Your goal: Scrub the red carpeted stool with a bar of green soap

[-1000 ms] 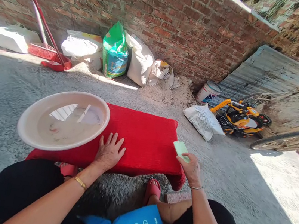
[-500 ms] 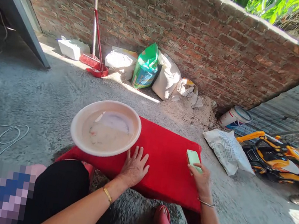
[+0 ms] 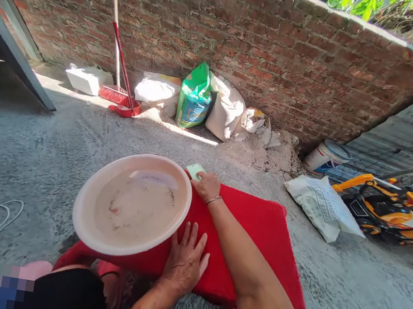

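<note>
My right hand [image 3: 207, 186] grips a pale green flat block [image 3: 195, 170] at the far edge of the red cloth [image 3: 258, 225], close to the basin's right side. The block's exact kind is hard to make out. My left hand [image 3: 187, 261] lies flat on the cloth with its fingers spread, just right of the basin's near rim. The wide pale plastic basin [image 3: 84, 208] holds cloudy water with dark specks and a small reddish bit. It rests on the left part of the cloth, which covers a low bench-like surface.
Along the brick wall [image 3: 164, 22] stand a white box [image 3: 88, 80], a red broom and dustpan [image 3: 125, 109], a green bag [image 3: 194, 103] and a pale sack [image 3: 226, 110]. On the right are a bucket [image 3: 327, 157], a white bag [image 3: 318, 203] and a yellow ride-on toy [image 3: 397, 211].
My right hand has moved the pale green block from the cloth's right end, leftward and away, to its far edge beside the basin. My left hand stays flat. The view has shifted slightly.
</note>
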{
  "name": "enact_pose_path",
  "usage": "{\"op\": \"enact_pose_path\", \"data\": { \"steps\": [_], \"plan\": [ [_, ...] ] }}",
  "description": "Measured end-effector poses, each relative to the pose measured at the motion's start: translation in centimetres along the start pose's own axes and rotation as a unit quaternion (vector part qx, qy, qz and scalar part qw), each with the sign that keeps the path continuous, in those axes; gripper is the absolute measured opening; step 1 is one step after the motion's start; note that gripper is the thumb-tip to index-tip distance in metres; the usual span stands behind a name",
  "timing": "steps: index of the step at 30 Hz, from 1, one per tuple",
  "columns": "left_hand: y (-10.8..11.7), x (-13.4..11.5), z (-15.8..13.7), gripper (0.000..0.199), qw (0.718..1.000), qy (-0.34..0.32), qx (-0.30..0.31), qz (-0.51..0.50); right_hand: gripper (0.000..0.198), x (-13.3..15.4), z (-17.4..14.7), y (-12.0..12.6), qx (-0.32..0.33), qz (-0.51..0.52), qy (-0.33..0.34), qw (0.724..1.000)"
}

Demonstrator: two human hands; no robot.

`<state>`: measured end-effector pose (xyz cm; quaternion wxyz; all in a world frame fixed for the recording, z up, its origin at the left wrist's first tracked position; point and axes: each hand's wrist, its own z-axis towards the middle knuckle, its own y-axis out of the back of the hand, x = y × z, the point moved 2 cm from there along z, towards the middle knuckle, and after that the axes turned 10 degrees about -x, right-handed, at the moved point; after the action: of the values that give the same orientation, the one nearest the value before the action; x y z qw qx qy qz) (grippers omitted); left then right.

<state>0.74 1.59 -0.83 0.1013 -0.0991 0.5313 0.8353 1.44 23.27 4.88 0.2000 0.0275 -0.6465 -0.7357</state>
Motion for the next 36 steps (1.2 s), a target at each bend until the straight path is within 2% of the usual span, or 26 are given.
{"op": "enact_pose_path", "data": {
  "steps": [4,8,13,17,19,21,23,28,30,33,36],
  "plan": [
    [0.1,0.0,0.2,0.043,1.000,0.001,0.012,0.002,0.045,-5.2,0.0,1.0,0.009,-0.031,-0.038,0.999],
    [0.2,0.0,0.3,0.042,1.000,0.001,0.015,0.003,0.042,-13.6,-1.2,3.5,-0.010,-0.068,-0.118,0.991],
    [0.5,0.0,0.6,0.043,1.000,-0.001,0.024,0.010,0.038,-24.6,-5.9,7.7,-0.043,-0.116,-0.246,0.961],
    [0.7,-0.1,0.8,0.043,1.000,0.001,0.026,0.015,0.041,-30.1,-9.8,10.5,-0.079,-0.144,-0.327,0.931],
    [0.8,-0.2,0.8,0.043,1.000,-0.002,0.022,0.017,0.045,-30.9,-10.4,10.9,-0.093,-0.141,-0.337,0.926],
    [0.8,-0.1,0.8,0.043,1.000,-0.004,0.019,0.021,0.047,-30.2,-9.8,10.5,-0.100,-0.125,-0.321,0.933],
    [0.8,-0.1,0.8,0.043,1.000,-0.005,0.018,0.024,0.046,-28.1,-8.5,9.4,-0.102,-0.104,-0.285,0.947],
    [0.6,0.0,0.7,0.043,0.999,-0.005,0.024,0.030,0.046,-20.5,-4.7,5.4,-0.086,-0.052,-0.147,0.984],
    [0.5,0.0,0.7,0.043,0.999,-0.006,0.028,0.030,0.044,-19.1,-4.1,4.4,-0.074,-0.042,-0.125,0.988],
    [0.5,0.0,0.7,0.043,0.999,-0.006,0.031,0.027,0.043,-20.4,-4.8,4.6,-0.060,-0.048,-0.155,0.985],
    [0.5,-0.1,0.6,0.043,0.999,-0.004,0.029,0.022,0.044,-24.5,-7.3,6.5,-0.055,-0.068,-0.212,0.973]
  ]
}}
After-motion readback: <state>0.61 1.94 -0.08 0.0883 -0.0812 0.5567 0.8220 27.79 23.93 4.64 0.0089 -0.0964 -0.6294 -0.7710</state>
